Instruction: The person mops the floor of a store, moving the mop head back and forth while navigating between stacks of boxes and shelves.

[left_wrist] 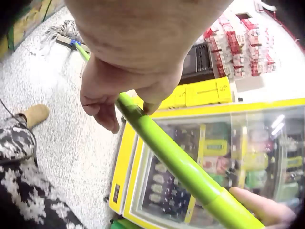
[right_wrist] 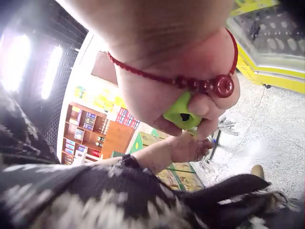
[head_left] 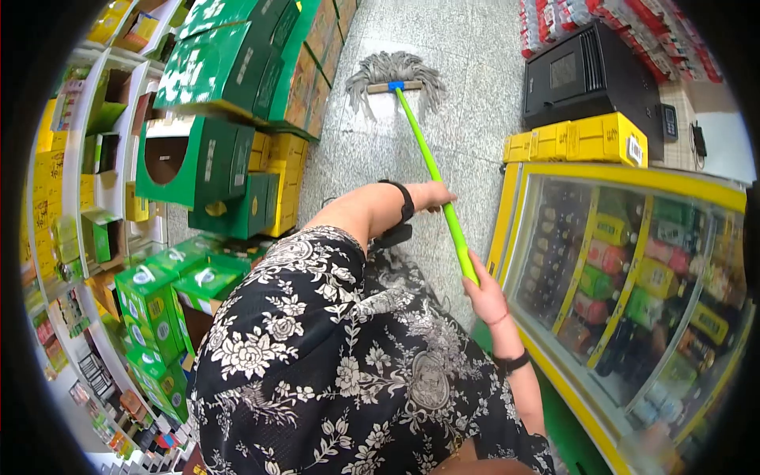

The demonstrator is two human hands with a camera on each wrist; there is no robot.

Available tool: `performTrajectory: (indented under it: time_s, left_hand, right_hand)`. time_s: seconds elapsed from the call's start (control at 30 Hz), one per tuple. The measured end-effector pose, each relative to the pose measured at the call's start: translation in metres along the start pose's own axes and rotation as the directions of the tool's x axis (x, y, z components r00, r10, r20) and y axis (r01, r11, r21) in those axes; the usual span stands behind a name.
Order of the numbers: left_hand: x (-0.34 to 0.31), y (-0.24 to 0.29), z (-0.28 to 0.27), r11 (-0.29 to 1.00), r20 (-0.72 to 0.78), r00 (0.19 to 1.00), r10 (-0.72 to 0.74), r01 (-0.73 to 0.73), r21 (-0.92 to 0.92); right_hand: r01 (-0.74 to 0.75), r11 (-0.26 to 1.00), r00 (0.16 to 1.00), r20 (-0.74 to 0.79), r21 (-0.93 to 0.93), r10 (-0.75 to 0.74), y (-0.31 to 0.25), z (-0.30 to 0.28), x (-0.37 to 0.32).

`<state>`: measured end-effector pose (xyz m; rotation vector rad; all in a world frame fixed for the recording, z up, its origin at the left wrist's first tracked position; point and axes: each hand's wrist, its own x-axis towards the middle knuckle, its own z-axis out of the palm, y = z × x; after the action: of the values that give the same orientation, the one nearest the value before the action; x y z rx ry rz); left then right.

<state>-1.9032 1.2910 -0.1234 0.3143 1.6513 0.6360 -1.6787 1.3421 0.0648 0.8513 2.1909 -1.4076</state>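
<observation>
A mop with grey string strands (head_left: 396, 71) lies spread on the speckled floor, its bright green handle (head_left: 427, 150) slanting back toward me. Around the middle of that handle my left hand (head_left: 434, 195) grips with curled fingers. Lower down, my right hand (head_left: 487, 293) holds the handle near its top end. In the left wrist view, the left fingers (left_wrist: 102, 105) wrap the green pole from above. The hollow handle end (right_wrist: 183, 114) pokes out of the right fist in the right wrist view, below a red beaded bracelet (right_wrist: 221, 87).
Green cartons (head_left: 214, 71) are stacked along the left, with yellow boxes (head_left: 285, 174) beside them. On the right stands a yellow-framed glass freezer (head_left: 554, 261), with yellow boxes (head_left: 602, 138) and a black cabinet (head_left: 582, 75) behind it. A brown shoe (left_wrist: 37, 114) is on the floor.
</observation>
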Motion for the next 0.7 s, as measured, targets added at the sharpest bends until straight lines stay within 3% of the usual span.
performTrajectory:
  time_s: [0.17,0.27,0.37,0.43,0.57,0.63,0.7]
  left_hand:
    - [0.052,0.058,-0.149,1.0,-0.188,0.982,0.016,-0.011,0.027]
    - [0.099,0.079,-0.209,0.996,-0.311,0.949,0.051,-0.025,0.086]
    - [0.108,0.109,-0.246,0.997,-0.386,0.922,0.019,0.013,0.08]
    - [0.113,0.12,-0.258,0.998,-0.401,0.916,0.024,0.003,0.067]
    - [0.115,0.128,-0.262,0.999,-0.376,0.926,0.023,-0.006,0.046]
    - [0.112,0.125,-0.249,0.998,-0.332,0.942,0.051,-0.039,0.042]
    - [0.106,0.114,-0.217,0.991,-0.316,0.948,0.034,-0.072,-0.11]
  right_hand:
    - [0.062,0.996,0.998,0.009,-0.065,-0.061,-0.058,-0.018,0.163]
    - [0.007,0.993,0.997,0.075,-0.117,0.002,-0.092,-0.036,0.243]
    - [0.073,0.975,0.997,0.022,-0.211,-0.07,-0.121,-0.053,0.298]
    - [0.109,0.989,0.994,0.009,-0.102,-0.109,-0.13,-0.06,0.318]
    - [0.136,0.987,0.991,-0.002,-0.085,-0.137,-0.124,-0.066,0.316]
    - [0.153,0.98,0.988,-0.008,-0.123,-0.155,-0.109,-0.064,0.298]
    - [0.103,0.99,0.995,0.015,-0.1,-0.102,-0.098,-0.066,0.261]
